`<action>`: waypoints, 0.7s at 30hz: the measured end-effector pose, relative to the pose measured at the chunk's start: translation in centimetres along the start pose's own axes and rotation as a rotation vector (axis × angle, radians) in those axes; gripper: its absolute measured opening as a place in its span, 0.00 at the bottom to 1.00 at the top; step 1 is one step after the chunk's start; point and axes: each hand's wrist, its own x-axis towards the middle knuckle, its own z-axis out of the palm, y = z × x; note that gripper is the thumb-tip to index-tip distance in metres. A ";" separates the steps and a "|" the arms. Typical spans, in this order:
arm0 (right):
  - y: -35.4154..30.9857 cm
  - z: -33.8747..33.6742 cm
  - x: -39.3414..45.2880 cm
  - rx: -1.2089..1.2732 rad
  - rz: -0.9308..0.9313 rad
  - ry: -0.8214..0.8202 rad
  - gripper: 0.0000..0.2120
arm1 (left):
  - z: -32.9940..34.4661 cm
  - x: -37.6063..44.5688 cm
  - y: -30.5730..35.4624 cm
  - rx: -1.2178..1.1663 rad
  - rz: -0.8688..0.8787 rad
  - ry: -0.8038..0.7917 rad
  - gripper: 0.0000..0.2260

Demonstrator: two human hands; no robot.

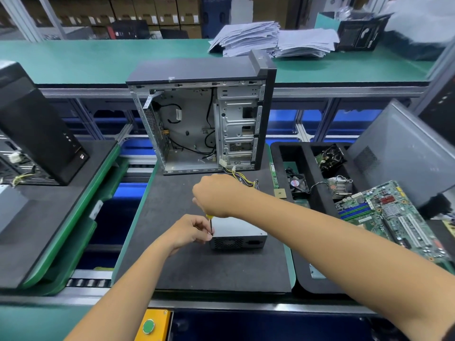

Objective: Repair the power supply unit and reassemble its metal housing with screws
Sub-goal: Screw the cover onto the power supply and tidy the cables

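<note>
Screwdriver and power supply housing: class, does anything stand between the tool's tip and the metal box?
Nothing visible does. The right hand holds the screwdriver upright, its shaft running down to the power supply unit at its top left corner. The left hand pinches the shaft beside that corner, not beneath the tip.

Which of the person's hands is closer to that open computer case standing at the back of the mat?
The right hand, gripping the screwdriver from above, is just before the computer case. The left hand is lower, beside the power supply unit.
</note>
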 end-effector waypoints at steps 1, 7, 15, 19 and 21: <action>0.2 0.1 0.0 -0.007 0.005 -0.009 0.12 | 0.0 0.0 0.0 -0.006 0.002 0.000 0.12; 0.5 -0.4 -0.4 0.152 -0.119 -0.150 0.07 | 0.1 -0.2 0.2 0.009 -0.002 0.017 0.07; 0.8 -0.3 -0.3 0.111 -0.051 -0.155 0.09 | -0.1 0.1 0.3 0.047 -0.004 0.006 0.08; 0.7 -0.5 -0.2 0.102 -0.102 -0.106 0.03 | -0.1 0.1 0.3 0.048 -0.010 0.015 0.08; 0.5 -0.2 -0.1 0.032 -0.043 -0.042 0.09 | -0.1 0.0 0.4 0.058 -0.009 0.007 0.06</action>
